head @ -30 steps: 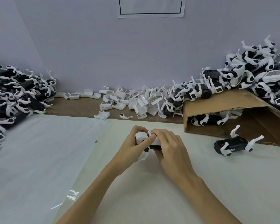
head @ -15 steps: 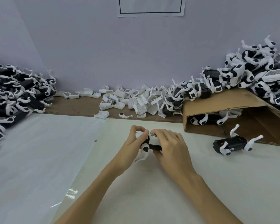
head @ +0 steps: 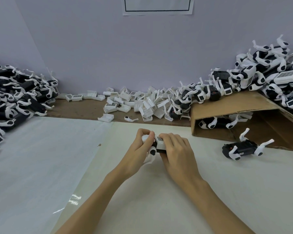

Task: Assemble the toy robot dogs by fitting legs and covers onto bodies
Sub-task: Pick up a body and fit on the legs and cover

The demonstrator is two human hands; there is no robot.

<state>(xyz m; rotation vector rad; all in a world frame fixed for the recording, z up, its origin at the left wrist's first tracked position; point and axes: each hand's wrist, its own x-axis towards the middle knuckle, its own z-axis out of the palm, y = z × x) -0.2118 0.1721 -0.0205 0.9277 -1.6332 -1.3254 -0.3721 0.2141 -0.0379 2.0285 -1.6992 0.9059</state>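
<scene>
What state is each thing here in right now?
Left hand: grips the toy's front.
Right hand: grips its body.
Black-and-white toy dog in hand: white cover on top.
Black toy dog on the table: coverless, legs up.
Brown cardboard box: tipped, open.

Both hands, left hand (head: 139,149) and right hand (head: 176,152), grip a toy dog (head: 156,146) mid-table. Loose covers (head: 139,103) lie behind it along the wall. Dog heaps sit far left (head: 15,98) and far right (head: 269,78). A cardboard sheet (head: 235,105) lies right, one dog (head: 242,147) before it.
</scene>
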